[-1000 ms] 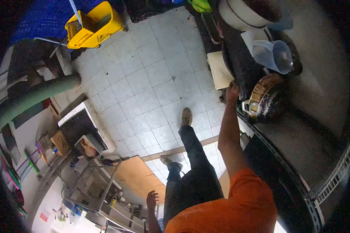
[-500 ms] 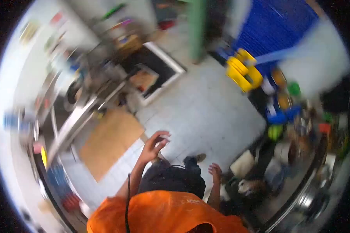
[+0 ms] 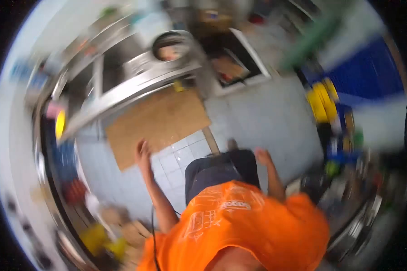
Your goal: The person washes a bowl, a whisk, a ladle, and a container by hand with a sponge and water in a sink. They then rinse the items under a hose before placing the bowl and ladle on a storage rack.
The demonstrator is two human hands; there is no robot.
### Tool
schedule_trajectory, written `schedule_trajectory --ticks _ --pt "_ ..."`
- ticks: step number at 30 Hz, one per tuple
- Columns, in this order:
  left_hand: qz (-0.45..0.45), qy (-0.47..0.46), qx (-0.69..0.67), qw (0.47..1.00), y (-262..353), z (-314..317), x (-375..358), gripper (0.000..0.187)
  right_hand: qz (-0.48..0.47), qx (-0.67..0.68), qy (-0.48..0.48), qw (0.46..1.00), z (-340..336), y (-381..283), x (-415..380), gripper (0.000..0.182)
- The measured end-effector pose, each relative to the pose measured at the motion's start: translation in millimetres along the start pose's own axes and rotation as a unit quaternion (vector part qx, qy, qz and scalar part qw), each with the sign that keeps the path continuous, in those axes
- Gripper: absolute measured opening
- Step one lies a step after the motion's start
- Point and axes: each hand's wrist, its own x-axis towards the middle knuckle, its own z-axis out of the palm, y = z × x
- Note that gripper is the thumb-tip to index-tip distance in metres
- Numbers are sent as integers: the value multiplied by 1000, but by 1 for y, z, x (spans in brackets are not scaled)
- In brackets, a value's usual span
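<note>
Two bare hands: left hand [image 3: 144, 154] loosely curled, released, near the brown board [image 3: 163, 122] on the tiled floor [image 3: 276, 110]; right hand [image 3: 262, 156] by dark trousers [image 3: 244, 165], finger state can't tell (motion blur).

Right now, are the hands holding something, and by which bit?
Nothing that shows: the left hand looks empty, and the right hand is too blurred to be sure.

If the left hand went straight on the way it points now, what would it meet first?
Probably the brown sheet, directly in line beyond the left hand. Height is hard to judge in this blurred view, so the hand might pass above it toward the metal counter.
</note>
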Motion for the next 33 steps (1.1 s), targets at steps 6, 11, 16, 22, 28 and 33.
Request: schedule_trajectory --ticks 6,11,16,22,28,33 --pt "-182 -2 13 983 -79 -67 51 40 -57 -83 141 985 56 -82 25 20" --pt "-170 -104 69 978 -43 -53 128 41 49 -29 208 976 111 -93 28 19" --pt "-76 -204 90 972 -8 -43 204 40 211 -160 151 953 184 -108 5 21" --pt "-181 -247 177 935 -19 -74 233 38 191 31 173 966 241 -194 3 19" --pt "-215 -311 202 904 -43 -106 272 44 223 32 232 946 272 -229 -7 21" --pt "-184 -348 237 888 -41 -99 284 41 262 108 269 920 321 -251 -56 20"
